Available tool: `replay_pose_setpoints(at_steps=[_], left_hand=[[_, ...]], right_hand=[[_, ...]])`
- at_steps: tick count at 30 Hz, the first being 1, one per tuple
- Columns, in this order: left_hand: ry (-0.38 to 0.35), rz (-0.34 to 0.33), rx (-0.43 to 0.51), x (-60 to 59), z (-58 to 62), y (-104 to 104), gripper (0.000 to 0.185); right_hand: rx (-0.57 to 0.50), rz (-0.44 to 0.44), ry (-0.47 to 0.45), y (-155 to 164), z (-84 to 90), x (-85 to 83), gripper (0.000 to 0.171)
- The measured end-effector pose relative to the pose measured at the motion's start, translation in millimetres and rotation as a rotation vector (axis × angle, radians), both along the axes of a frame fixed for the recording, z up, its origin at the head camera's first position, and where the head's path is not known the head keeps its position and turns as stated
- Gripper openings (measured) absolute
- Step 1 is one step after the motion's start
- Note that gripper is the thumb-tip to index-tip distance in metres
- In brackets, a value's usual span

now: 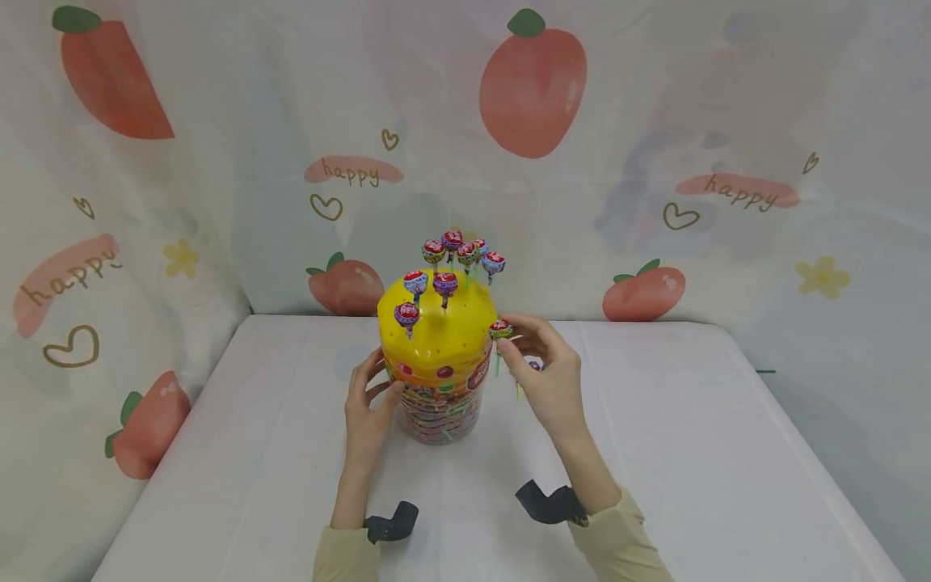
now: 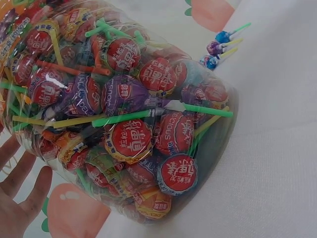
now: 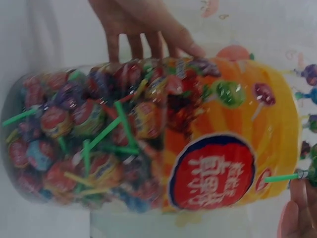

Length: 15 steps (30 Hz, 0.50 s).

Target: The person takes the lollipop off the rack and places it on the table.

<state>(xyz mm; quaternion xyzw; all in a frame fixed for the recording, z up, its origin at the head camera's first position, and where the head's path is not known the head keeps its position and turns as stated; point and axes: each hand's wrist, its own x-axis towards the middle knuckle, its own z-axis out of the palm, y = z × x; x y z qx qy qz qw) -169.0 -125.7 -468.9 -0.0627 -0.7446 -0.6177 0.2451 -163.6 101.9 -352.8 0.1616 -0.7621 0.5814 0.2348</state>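
A clear plastic tub point(image 1: 440, 408) packed with wrapped lollipops stands mid-table under a yellow lid point(image 1: 436, 327). Several lollipops point(image 1: 451, 259) stand upright in the lid's holes. My left hand point(image 1: 378, 378) rests against the tub's left side, fingers spread and thumb on the wall; the same hand point(image 3: 143, 25) shows behind the tub point(image 3: 99, 134) in the right wrist view. My right hand point(image 1: 512, 338) pinches a red lollipop point(image 1: 500, 329) with a green stick point(image 3: 282, 177) at the lid's right edge. In the left wrist view, tub point(image 2: 129, 114) fills the frame beside my palm point(image 2: 15, 203).
A few loose lollipops point(image 1: 534, 365) point(image 2: 218, 47) lie on the white table point(image 1: 691, 453) behind my right hand. Peach-printed cloth point(image 1: 531, 89) hangs at the back and along both sides. Black wrist straps point(image 1: 549, 503) sit on my forearms.
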Motion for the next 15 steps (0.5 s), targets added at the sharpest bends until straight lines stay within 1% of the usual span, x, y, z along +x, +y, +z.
replay_pose_setpoints(at_steps=[5, 8, 15], left_hand=[[0.004, 0.011, -0.015, -0.7, -1.7, -0.3, 0.059], [-0.003, 0.011, -0.009, -0.4, -2.7, -0.5, 0.058], [0.001, 0.005, -0.011, 0.0, -3.1, -0.7, 0.057]], right_hand=[[-0.013, -0.033, -0.029, 12.0, -13.4, -7.0, 0.026], [-0.008, -0.072, -0.057, 19.6, -23.3, -13.2, 0.026], [-0.025, -0.155, -0.176, 39.3, -48.8, -28.3, 0.026]])
